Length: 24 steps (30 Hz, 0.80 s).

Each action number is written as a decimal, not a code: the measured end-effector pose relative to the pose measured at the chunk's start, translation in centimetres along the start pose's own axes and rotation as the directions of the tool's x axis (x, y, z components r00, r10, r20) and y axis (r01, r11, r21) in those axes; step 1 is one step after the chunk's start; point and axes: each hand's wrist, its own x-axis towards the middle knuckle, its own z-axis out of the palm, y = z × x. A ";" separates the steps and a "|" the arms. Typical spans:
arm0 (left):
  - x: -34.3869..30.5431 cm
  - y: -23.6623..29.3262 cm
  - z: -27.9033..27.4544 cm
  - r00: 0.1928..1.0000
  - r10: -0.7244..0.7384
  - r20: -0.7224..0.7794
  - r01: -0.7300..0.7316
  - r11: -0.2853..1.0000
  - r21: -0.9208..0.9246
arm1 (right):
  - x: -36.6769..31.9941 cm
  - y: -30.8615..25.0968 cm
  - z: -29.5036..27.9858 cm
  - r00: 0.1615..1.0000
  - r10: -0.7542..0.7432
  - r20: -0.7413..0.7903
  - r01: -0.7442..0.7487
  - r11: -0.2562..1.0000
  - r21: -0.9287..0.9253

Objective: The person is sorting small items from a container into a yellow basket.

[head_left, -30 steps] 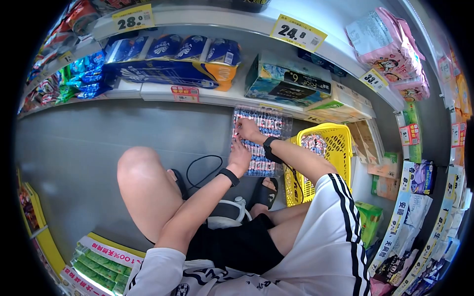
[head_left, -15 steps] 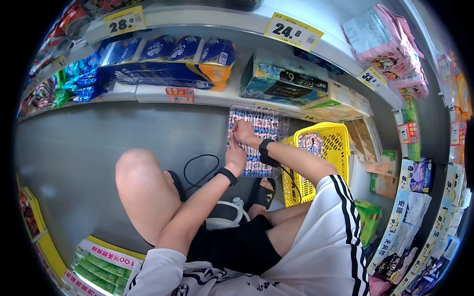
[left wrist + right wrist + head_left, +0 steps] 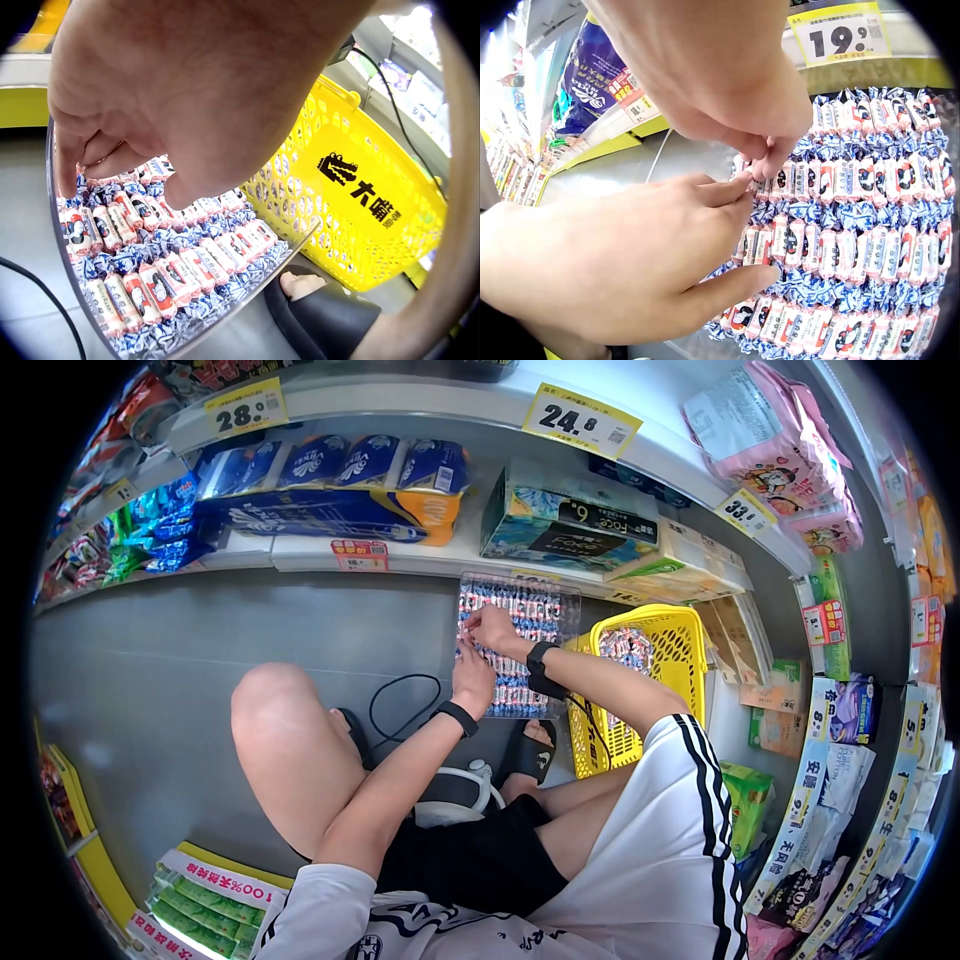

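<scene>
Rows of wrapped candies (image 3: 847,251) in red, white and blue paper fill a shallow clear tray (image 3: 572,610) on the floor. My right hand (image 3: 492,628) reaches over the tray's left side. Its thumb and curled fingers pinch a candy at the end of a row, mostly hidden by the fingertips. Just nearer to me, my left hand (image 3: 473,678) lies along the same edge with fairly straight fingers. Those fingertips touch the candies close by the right hand's, and its thumb rests over a lower row in the right wrist view.
Right of the tray stands a yellow basket (image 3: 685,650) with more candies (image 3: 627,650) inside. A sandalled foot (image 3: 530,750) sits below the tray, and a black cable (image 3: 372,710) loops on the floor. Shelves of tissue packs (image 3: 570,525) run along the back.
The whole view has shifted slightly. Both hands stay at the tray's left edge, with only small finger movements; the left hand's fingertips lie close to the right's.
</scene>
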 end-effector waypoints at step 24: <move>-5.7 2.0 -6.3 0.824 0.334 -0.459 -0.474 0.850 -0.232 | -6.3 -4.6 -10.5 0.985 -0.141 0.099 0.143 0.990 -0.007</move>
